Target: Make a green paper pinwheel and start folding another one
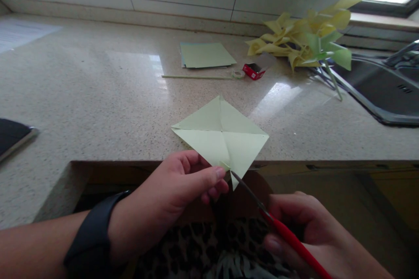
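Note:
My left hand (178,187) pinches the near corner of a pale green paper square (221,135) creased along both diagonals, held just above the counter's front edge. My right hand (310,231) grips red-handled scissors (278,226). Their blade tips meet the paper's near corner, right beside my left thumb. A dark band sits on my left wrist.
A speckled stone counter (98,109) spreads ahead. At its back lie a stack of green paper sheets (206,55), a thin stick (196,77), a tape roll (238,74), a small red box (253,71) and a heap of yellow and green paper pinwheels (304,37). A steel sink (386,91) is on the right, a dark flat object (13,136) on the left.

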Demonstrator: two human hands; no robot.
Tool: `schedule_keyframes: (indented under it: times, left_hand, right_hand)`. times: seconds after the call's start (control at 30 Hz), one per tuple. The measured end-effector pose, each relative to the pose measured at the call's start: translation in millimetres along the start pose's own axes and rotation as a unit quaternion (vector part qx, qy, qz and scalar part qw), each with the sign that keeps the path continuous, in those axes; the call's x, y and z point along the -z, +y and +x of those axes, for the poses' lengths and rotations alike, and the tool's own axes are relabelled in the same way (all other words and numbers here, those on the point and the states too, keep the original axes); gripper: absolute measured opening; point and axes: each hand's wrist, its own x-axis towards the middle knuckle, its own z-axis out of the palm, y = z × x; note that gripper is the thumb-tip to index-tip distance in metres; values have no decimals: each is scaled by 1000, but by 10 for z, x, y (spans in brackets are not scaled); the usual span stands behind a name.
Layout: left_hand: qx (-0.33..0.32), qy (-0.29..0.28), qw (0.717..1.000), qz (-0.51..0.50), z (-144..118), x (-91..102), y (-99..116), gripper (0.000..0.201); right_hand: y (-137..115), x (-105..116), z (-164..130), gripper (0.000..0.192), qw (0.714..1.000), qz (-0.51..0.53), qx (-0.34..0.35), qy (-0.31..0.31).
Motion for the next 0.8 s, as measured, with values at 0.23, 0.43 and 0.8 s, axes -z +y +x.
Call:
schedule_keyframes:
  times: [0.23, 0.43, 0.8]
  left_hand:
    - [-7, 0, 1000, 10, 3, 10, -3, 19]
    - [-9, 0, 1000, 18, 13, 26, -17, 19]
    - [-15, 0, 1000, 18, 9, 17, 7, 20]
  right_hand:
    - [24, -11, 20, 38, 996, -82, 4, -42]
    - [6, -18, 39, 43, 994, -84, -18, -73]
    - [-21, -34, 68, 44, 996, -43, -35, -76]
